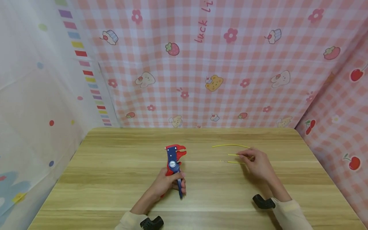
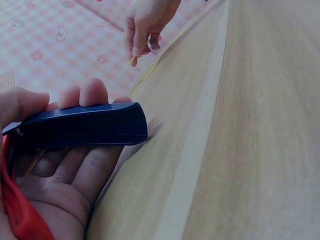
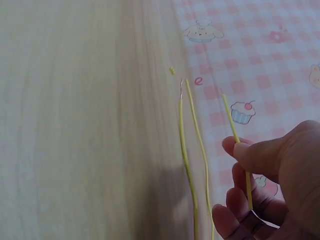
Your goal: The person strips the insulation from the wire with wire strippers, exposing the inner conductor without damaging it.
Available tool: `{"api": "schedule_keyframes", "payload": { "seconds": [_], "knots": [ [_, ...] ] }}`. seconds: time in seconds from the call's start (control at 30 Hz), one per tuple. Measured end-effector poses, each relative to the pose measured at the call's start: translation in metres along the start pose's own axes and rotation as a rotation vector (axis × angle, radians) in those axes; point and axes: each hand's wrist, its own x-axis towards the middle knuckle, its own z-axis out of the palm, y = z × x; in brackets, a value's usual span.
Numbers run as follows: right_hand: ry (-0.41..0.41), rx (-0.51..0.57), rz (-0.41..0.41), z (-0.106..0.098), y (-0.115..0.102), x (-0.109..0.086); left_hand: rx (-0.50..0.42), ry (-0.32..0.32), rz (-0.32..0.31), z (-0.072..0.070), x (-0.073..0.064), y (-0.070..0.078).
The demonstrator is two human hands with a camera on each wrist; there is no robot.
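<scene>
My left hand (image 1: 166, 184) grips the handles of a red and blue wire stripper (image 1: 172, 156), whose red jaws stand apart, pointing right. In the left wrist view its blue handle (image 2: 85, 125) lies between thumb and fingers. My right hand (image 1: 261, 163) pinches a short yellow wire (image 3: 230, 114) between thumb and forefinger, its free end clear of the table. Below it lie a yellow wire (image 3: 185, 150) with bare twisted copper strands at its tip, and another yellow wire (image 3: 201, 147) beside it. A small yellow scrap of insulation (image 3: 172, 70) sits near the bare tip.
The wood-grain table (image 1: 115, 159) carries these things. A pink checked cloth (image 1: 184, 64) hangs behind its far edge, with a white dotted cloth (image 1: 34, 95) at the left and a checked cloth (image 1: 339, 134) at the right.
</scene>
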Motion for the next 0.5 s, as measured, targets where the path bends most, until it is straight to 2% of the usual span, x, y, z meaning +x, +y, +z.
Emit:
{"api": "schedule_keyframes", "payload": {
  "seconds": [0.23, 0.5],
  "knots": [
    [-0.055, -0.053, 0.025, -0.001, 0.006, 0.003, -0.005, -0.001, 0.010, -0.002, 0.001, -0.002],
    [-0.075, -0.115, -0.027, 0.003, 0.013, 0.007, 0.006, -0.013, 0.002, -0.003, 0.001, -0.001]
  ]
}}
